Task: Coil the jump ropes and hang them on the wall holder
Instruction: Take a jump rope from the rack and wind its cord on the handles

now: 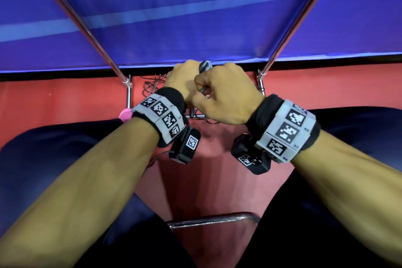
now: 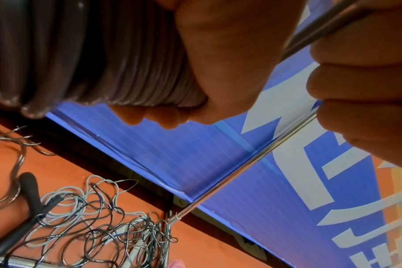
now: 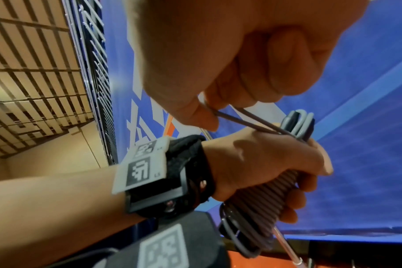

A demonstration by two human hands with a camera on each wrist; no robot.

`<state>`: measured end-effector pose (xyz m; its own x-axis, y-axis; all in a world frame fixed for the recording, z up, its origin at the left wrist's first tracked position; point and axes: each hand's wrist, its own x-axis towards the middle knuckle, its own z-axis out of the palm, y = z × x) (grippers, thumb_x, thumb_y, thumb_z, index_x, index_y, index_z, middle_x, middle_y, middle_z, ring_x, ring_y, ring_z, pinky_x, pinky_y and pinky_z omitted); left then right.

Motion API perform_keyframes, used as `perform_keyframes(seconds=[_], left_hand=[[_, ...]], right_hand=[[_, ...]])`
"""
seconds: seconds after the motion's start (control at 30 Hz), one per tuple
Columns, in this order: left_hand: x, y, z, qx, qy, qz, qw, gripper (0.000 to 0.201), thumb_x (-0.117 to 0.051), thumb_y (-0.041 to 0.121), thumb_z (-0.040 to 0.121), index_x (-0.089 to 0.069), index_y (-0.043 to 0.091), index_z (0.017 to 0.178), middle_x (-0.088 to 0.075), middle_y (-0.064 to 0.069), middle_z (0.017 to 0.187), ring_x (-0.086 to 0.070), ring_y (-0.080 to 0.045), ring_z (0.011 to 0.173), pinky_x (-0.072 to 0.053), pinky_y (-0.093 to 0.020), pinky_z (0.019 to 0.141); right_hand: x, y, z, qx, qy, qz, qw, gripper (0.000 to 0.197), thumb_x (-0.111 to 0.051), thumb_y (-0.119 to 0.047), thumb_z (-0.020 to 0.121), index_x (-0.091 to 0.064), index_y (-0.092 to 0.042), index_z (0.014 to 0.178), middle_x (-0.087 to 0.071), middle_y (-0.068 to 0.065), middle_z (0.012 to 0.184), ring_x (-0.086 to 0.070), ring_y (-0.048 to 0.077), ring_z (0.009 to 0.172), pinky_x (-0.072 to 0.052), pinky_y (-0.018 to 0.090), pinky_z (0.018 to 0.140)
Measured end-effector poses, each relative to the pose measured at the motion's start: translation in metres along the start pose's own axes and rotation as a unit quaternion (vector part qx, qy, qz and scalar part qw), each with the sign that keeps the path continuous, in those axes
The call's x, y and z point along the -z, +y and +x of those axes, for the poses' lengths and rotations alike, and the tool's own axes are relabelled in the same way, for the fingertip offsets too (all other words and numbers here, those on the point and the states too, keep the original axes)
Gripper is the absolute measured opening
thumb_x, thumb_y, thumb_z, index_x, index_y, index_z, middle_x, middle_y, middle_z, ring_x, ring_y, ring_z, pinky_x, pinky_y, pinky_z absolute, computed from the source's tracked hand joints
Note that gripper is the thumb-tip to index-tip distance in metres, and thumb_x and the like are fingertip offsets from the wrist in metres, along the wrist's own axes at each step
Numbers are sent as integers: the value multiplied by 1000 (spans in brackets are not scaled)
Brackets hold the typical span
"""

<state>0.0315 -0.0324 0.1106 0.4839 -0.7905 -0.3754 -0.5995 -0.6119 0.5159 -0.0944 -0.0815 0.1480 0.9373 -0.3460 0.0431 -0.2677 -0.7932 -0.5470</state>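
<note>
Right wrist view: the left hand (image 3: 264, 157) is clamped round a tight coil (image 3: 262, 199) of jump rope, with the handles (image 3: 298, 123) poking up above its knuckles. The right hand (image 3: 241, 54) pinches a free strand (image 3: 241, 120) that runs across to the handles. Both hands work close together in front of a blue banner (image 1: 195, 28). Below them is a red floor (image 1: 65, 98), where a tangle (image 2: 92, 217) of other ropes lies loose at the foot of a chrome pole (image 2: 218, 186). No holder can be made out. The step looks like the wrap that locks the coil. The risk is slack in the strand or an easing left grip, which would likely let the springy loops fan out and undo the bundle. A dropped end could also snag in the tangle below.
</note>
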Motion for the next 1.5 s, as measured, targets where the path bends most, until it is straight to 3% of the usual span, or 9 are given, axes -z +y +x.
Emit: perform_keyframes(seconds=[0.23, 0.37, 0.5, 0.57, 0.73, 0.83, 1.07, 1.23, 1.5], left_hand=[[-7, -2, -15, -57, -11, -80, 995, 15, -43, 34, 61, -54, 24, 61, -62, -13, 73, -60, -39, 77, -50, -43, 68], [-11, -1, -13, -97, 14, -193, 976, 35, -59, 53, 67, -66, 28, 90, -71, -8, 91, -68, -33, 90, -57, -48, 81], [-2, 4, -9, -172, -21, -312, 934, 39, -69, 17, 88, -57, 9, 124, -70, -7, 113, -68, -19, 105, -56, -36, 93], [7, 7, -15, -189, -24, -345, 919, 43, -68, 14, 89, -53, 9, 130, -66, -12, 119, -64, -23, 106, -53, -44, 96], [27, 14, -36, -205, 33, -294, 933, 25, -49, 18, 104, -63, 3, 119, -70, -8, 115, -64, -9, 100, -51, -26, 94], [42, 12, -49, -207, 76, -245, 944, 43, -49, 36, 100, -65, -3, 97, -60, -6, 86, -49, -13, 78, -45, -41, 73], [100, 33, -84, -187, 173, -296, 920, 23, -64, 12, 98, -71, 23, 79, -68, 12, 65, -57, 2, 63, -45, -24, 68], [148, 65, -112, -181, 191, -307, 915, 4, -62, 5, 96, -63, 2, 94, -58, 15, 46, -51, 6, 45, -39, -10, 52], [206, 119, -155, -156, 156, -417, 882, 18, -56, 18, 103, -68, 12, 92, -71, -13, 94, -71, -22, 76, -55, -30, 62]], right_hand=[[10, 16, 6, -48, -9, 157, 986, 19, -56, -22, 82, -48, -23, 65, -48, -7, 57, -40, 9, 55, -34, 23, 56], [17, 23, 17, -55, 55, 277, 958, 19, -61, -26, 89, -55, -21, 72, -58, -4, 63, -49, 9, 63, -42, 28, 62], [20, 21, 21, -43, 124, 254, 958, 15, -61, -31, 89, -62, -27, 74, -62, -9, 68, -57, 9, 67, -48, 30, 70], [23, 20, 19, -46, 166, 230, 958, 14, -62, -31, 89, -66, -28, 76, -62, -11, 69, -57, 7, 68, -46, 28, 71], [39, 7, 24, -87, 216, 205, 950, 13, -67, -34, 88, -69, -33, 75, -63, -4, 77, -53, 0, 74, -40, 16, 72], [51, -10, 25, -88, 210, 274, 934, 20, -71, -22, 88, -65, -26, 70, -60, -14, 57, -52, -2, 55, -42, 22, 60], [91, -53, 24, -60, 176, 360, 914, 10, -70, -8, 90, -62, -11, 87, -58, 6, 67, -50, 15, 60, -42, 21, 44], [124, -81, 25, -6, 197, 323, 926, 9, -73, -9, 88, -66, -8, 84, -60, -5, 67, -50, -3, 56, -44, 12, 53], [194, -124, 19, -6, 221, 382, 897, 14, -68, -7, 92, -61, -11, 80, -61, 11, 80, -60, 18, 77, -55, 34, 66]])
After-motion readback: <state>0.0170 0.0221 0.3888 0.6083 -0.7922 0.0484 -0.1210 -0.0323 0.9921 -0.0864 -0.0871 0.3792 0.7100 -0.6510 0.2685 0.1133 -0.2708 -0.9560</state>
